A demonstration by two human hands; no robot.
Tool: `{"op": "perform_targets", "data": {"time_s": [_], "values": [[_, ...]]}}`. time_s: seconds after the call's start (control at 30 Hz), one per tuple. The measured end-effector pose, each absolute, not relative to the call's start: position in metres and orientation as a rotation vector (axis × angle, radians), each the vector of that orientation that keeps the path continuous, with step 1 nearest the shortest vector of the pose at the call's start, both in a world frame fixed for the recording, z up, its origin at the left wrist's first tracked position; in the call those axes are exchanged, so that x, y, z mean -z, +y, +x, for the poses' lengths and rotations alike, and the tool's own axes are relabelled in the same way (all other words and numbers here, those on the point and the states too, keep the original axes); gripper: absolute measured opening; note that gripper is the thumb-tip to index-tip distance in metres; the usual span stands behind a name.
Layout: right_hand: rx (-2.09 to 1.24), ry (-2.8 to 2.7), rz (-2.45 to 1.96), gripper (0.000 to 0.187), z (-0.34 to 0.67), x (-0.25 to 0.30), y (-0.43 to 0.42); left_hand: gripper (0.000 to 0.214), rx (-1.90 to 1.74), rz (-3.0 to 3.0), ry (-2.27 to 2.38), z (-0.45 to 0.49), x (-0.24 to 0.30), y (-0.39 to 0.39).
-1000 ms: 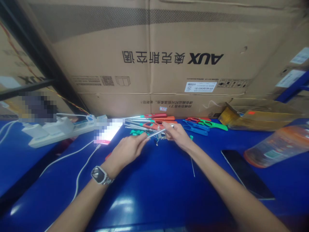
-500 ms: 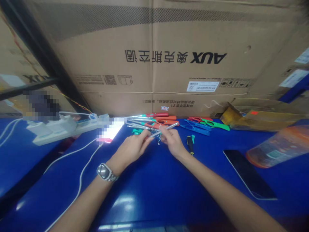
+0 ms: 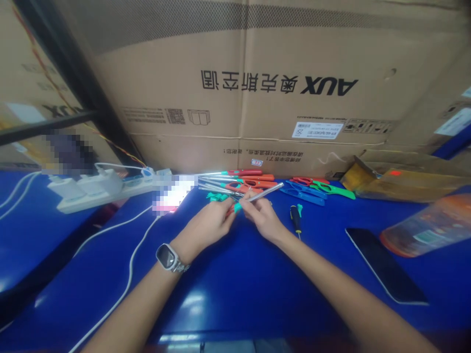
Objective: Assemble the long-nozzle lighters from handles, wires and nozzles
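Between my two hands is a long-nosed gas lighter, its metal tube (image 3: 265, 191) pointing up to the right and its green collar (image 3: 237, 207) showing. My left hand (image 3: 211, 218) is closed around the handle end, where a bit of red shows; the rest of the handle is hidden. Fingers of my right hand (image 3: 262, 215) pinch the lighter near the collar and tube. Just behind the hands lie several gas lighters (image 3: 253, 183) with red and orange handles. Small green plastic pieces (image 3: 217, 196) rest beside my left hand.
To the right are blue (image 3: 305, 192), red and green (image 3: 334, 190) plastic handle shells, a screwdriver (image 3: 295, 219), a dark phone (image 3: 384, 267) and a plastic jar (image 3: 427, 228). A lit screen (image 3: 180, 191), white cable (image 3: 130, 264) and power strip (image 3: 77, 203) sit left. A cardboard box (image 3: 235, 44) stands behind.
The lighter has shifted in my hands: its green collar now shows between them, and the tube sticks out past my right fingers. The camera view has moved slightly left.
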State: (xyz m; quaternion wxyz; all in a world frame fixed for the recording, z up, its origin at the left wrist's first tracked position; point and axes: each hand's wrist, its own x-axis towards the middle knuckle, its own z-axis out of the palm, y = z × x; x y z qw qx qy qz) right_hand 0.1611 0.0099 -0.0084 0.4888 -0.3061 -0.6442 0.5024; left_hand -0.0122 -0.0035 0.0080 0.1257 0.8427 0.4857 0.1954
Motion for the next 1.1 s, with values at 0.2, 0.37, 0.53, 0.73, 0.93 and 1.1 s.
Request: {"op": "perform_targets", "data": {"time_s": [0.2, 0.37, 0.53, 0.73, 0.93, 1.1], "values": [[-1.118, -1.681, -0.782, 0.052, 0.157, 0.01, 0.012, 0.013, -0.59, 2.446, 1.375, -0.014, -0.007, -0.001], [-1.104, -1.692, -0.877, 0.058, 0.157, 0.01, 0.01, 0.005, -0.778, 2.341, 1.394, -0.013, -0.008, -0.001], [-1.147, -1.509, -0.923, 0.06, 0.159, 0.017, 0.011, 0.011, -0.906, 2.324, 1.429, -0.009, -0.005, -0.003], [-1.305, -1.343, -0.962, 0.061, 0.158, 0.02, 0.013, 0.021, -0.781, 2.45, 1.558, -0.005, -0.004, -0.005], [-1.131, -1.345, -1.06, 0.059, 0.16, 0.015, 0.011, 0.025, -0.76, 2.56, 1.432, -0.007, -0.006, -0.006], [-1.049, -1.305, -1.047, 0.055, 0.16, 0.016, 0.011, 0.025, -0.77, 2.567, 1.387, -0.007, -0.007, -0.007]]}}
